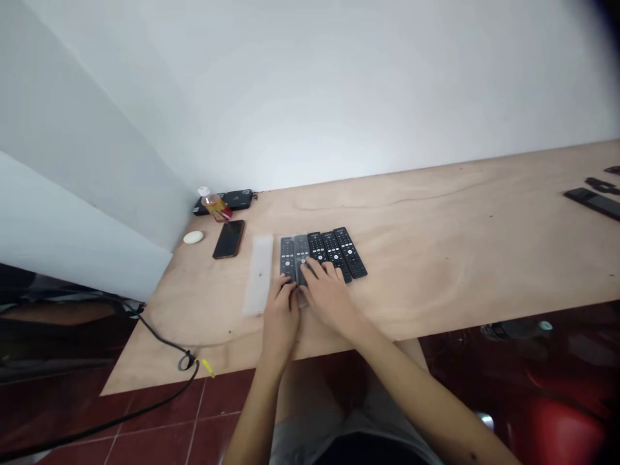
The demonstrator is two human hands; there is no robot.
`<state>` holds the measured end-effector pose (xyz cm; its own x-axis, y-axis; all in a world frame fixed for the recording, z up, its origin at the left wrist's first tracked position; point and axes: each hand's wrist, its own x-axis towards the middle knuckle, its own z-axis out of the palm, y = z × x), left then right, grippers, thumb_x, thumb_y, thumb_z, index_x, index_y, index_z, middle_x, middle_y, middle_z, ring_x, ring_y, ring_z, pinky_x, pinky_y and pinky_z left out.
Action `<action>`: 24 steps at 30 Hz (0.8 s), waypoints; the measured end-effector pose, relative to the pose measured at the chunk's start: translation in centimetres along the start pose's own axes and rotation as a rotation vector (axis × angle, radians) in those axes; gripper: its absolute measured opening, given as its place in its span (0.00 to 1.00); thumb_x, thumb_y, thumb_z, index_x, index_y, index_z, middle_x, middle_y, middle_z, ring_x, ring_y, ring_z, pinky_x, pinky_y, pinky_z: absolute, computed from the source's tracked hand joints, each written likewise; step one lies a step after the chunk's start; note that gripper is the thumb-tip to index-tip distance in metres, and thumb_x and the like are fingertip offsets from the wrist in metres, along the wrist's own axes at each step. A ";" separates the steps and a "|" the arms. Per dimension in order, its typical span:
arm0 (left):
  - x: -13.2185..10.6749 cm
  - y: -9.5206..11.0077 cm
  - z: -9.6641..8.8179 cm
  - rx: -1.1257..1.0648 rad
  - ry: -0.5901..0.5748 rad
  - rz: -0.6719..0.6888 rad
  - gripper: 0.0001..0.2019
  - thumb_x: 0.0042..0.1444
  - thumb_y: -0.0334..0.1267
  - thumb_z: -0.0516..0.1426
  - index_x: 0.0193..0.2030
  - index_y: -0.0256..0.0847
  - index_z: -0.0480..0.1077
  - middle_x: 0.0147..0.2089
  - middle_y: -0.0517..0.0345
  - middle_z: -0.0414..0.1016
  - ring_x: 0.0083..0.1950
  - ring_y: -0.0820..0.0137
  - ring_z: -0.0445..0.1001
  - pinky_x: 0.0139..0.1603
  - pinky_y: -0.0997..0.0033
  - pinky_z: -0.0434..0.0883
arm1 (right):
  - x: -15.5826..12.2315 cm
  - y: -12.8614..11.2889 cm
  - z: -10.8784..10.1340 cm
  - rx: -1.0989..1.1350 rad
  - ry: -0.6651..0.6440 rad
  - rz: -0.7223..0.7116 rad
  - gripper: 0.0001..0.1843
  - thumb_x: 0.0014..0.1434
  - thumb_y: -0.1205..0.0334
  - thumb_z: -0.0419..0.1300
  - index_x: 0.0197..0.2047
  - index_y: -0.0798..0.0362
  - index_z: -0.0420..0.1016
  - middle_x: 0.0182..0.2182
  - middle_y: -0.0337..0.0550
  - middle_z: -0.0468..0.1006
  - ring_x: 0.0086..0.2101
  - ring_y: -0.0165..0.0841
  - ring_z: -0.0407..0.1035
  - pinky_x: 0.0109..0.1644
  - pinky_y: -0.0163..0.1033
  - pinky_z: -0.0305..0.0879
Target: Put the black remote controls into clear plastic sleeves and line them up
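Several black remote controls lie side by side on a plywood table top (411, 258), their ends toward me. The second from the left, a remote control in a transparent plastic sleeve (301, 253), lies between my hands. My right hand (329, 298) has its fingers spread over that sleeve and the remote (317, 248) beside it. My left hand (281, 312) curls at the lower ends of the leftmost remote (287, 256) and the sleeve; which one it grips, I cannot tell. A frosted plastic sleeve (259, 274) lies just left of the row.
A black smartphone (228, 239), a white oval bar (193, 237), a small bottle (210, 203) and a black box (237, 199) stand toward the wall corner. More black remotes (593, 203) lie at the far right. A black cable (167, 339) runs over the table's left edge.
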<state>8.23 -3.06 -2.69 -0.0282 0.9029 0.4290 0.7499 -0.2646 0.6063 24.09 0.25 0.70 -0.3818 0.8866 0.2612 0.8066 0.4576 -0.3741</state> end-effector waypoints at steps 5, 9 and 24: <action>0.1 0.7 -0.4 0.017 0.066 0.030 0.12 0.76 0.36 0.53 0.56 0.40 0.76 0.61 0.42 0.78 0.65 0.54 0.77 0.70 0.42 0.74 | -3.2 1.1 -0.8 -0.008 0.031 0.076 0.25 0.77 0.57 0.58 0.73 0.55 0.70 0.62 0.66 0.72 0.54 0.59 0.66 0.56 0.66 0.72; -0.1 1.2 -1.3 0.001 0.075 0.167 0.12 0.74 0.35 0.57 0.61 0.42 0.75 0.61 0.45 0.79 0.69 0.54 0.74 0.72 0.42 0.73 | -8.6 2.7 -2.4 0.138 -0.012 0.007 0.23 0.76 0.57 0.60 0.71 0.47 0.74 0.59 0.60 0.71 0.55 0.55 0.67 0.59 0.65 0.74; -2.7 1.4 -2.4 -0.091 -0.241 0.464 0.13 0.70 0.34 0.65 0.59 0.49 0.79 0.57 0.49 0.84 0.60 0.56 0.82 0.62 0.47 0.79 | -12.7 13.1 -8.7 0.681 -0.118 0.017 0.35 0.74 0.64 0.60 0.79 0.35 0.62 0.69 0.45 0.75 0.69 0.47 0.68 0.77 0.67 0.63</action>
<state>7.77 -6.68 -1.34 0.4536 0.7336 0.5061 0.5869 -0.6732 0.4498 43.39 -5.63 0.19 -0.4493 0.8777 0.1668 0.3647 0.3506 -0.8626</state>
